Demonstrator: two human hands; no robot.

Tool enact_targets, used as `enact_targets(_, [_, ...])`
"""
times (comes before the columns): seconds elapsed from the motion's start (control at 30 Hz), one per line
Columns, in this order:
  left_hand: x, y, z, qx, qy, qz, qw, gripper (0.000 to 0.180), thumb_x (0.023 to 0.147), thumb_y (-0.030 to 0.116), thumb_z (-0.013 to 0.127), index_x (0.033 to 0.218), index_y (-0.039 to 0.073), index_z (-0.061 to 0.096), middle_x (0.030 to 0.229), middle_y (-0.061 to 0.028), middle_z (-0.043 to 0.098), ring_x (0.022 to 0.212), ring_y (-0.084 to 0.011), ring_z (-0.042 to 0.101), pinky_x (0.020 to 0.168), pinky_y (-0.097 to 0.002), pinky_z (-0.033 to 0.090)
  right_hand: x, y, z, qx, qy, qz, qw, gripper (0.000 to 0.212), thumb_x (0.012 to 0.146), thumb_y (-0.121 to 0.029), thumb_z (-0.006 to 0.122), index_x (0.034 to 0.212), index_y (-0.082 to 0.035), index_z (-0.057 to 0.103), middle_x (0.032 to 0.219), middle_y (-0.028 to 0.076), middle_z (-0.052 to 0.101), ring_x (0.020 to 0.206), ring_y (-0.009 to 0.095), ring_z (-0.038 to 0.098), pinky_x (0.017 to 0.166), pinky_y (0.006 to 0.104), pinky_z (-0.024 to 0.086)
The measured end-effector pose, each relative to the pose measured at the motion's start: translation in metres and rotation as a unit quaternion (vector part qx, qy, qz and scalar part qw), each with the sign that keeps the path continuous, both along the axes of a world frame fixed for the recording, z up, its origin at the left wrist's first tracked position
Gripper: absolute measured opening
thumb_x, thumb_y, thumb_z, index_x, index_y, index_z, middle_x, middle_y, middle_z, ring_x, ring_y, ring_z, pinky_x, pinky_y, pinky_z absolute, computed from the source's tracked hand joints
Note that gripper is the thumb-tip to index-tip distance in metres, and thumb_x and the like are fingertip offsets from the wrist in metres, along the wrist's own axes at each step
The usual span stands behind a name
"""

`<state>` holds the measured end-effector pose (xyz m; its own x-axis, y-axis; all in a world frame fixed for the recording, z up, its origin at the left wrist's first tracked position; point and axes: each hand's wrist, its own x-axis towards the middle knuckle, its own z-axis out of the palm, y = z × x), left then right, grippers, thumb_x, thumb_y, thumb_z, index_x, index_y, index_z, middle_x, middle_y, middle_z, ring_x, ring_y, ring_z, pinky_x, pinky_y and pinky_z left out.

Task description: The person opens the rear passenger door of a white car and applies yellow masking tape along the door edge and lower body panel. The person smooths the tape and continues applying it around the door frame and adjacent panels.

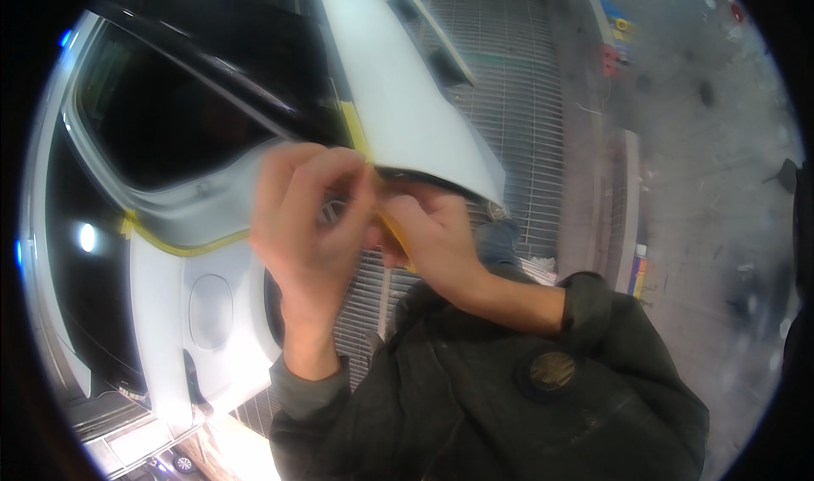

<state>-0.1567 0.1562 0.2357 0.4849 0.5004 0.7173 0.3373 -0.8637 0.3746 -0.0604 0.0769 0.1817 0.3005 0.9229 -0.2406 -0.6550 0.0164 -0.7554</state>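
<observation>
both hands, left hand (309, 218) and right hand (432, 235), pinch thin yellow masking tape (394, 231) mid-frame under the white car door edge (424, 142); likely light, floppy, sticky, best held by its end.

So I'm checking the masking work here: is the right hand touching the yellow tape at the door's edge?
Touching. The head view shows the right hand with its fingers pinched on the yellow tape just under the white door's lower edge, no gap visible.

— Where was the car door (407, 82) found?
— It was found above both hands, with the car body (170, 294) to its left and the grated floor (517, 99) beneath.
— And the tape (396, 235)?
— It was pinched between the left hand (309, 218) and the right hand (432, 235), under the door's lower edge.
</observation>
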Motion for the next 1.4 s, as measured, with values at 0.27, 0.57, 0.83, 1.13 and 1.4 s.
enact_targets(0.27, [-0.004,0.007,-0.010,0.058,0.001,-0.014,0.998,0.027,0.074,-0.009,0.082,0.097,0.002,0.071,0.094,-0.0087,0.065,0.074,-0.0149,0.065,0.064,-0.0240,0.052,0.003,0.001,-0.003,-0.059,0.184,0.030,0.981,0.030,0.103,-0.024,0.051,0.096,0.001,0.067,0.072,0.011,0.067,0.053,0.014,0.057,0.051,0.0264,0.045])
enact_targets(0.57, [-0.008,0.002,-0.015,0.013,-0.032,0.012,0.999,0.026,0.075,-0.003,0.083,0.096,0.010,0.074,0.096,-0.0065,0.064,0.077,-0.0194,0.066,0.064,-0.0262,0.054,-0.001,0.006,-0.006,-0.077,0.194,0.030,0.977,0.028,0.104,-0.025,0.052,0.100,0.000,0.066,0.072,0.009,0.064,0.055,0.014,0.055,0.051,0.0265,0.043])
enact_targets(0.83, [-0.001,0.007,-0.026,0.000,-0.081,0.003,0.997,0.028,0.076,-0.002,0.085,0.101,0.008,0.075,0.096,-0.0062,0.060,0.079,-0.0167,0.065,0.064,-0.0257,0.054,0.013,-0.005,-0.095,-0.203,0.140,0.086,0.965,0.022,0.101,-0.022,0.058,0.102,-0.003,0.069,0.073,0.007,0.064,0.056,0.013,0.053,0.049,0.0259,0.040])
enact_targets(1.13, [0.017,0.002,-0.032,-0.254,-0.283,-0.019,0.925,0.056,0.074,0.000,0.087,0.120,0.008,0.056,0.101,-0.0039,0.056,0.076,-0.0081,0.056,0.064,-0.0201,0.047,0.017,-0.025,-0.085,-0.173,0.023,0.140,0.975,0.024,0.103,-0.020,0.054,0.104,-0.002,0.069,0.075,0.007,0.065,0.056,0.012,0.053,0.052,0.0259,0.043])
enact_targets(1.4, [0.021,0.011,-0.065,-0.230,-0.377,-0.068,0.894,0.055,0.070,0.016,0.097,0.110,0.006,0.060,0.089,-0.0003,0.059,0.072,-0.0063,0.056,0.060,-0.0194,0.048,0.029,-0.048,-0.077,-0.114,-0.100,0.256,0.955,0.024,0.105,-0.021,0.056,0.110,-0.003,0.071,0.077,0.006,0.068,0.058,0.008,0.060,0.052,0.0227,0.046])
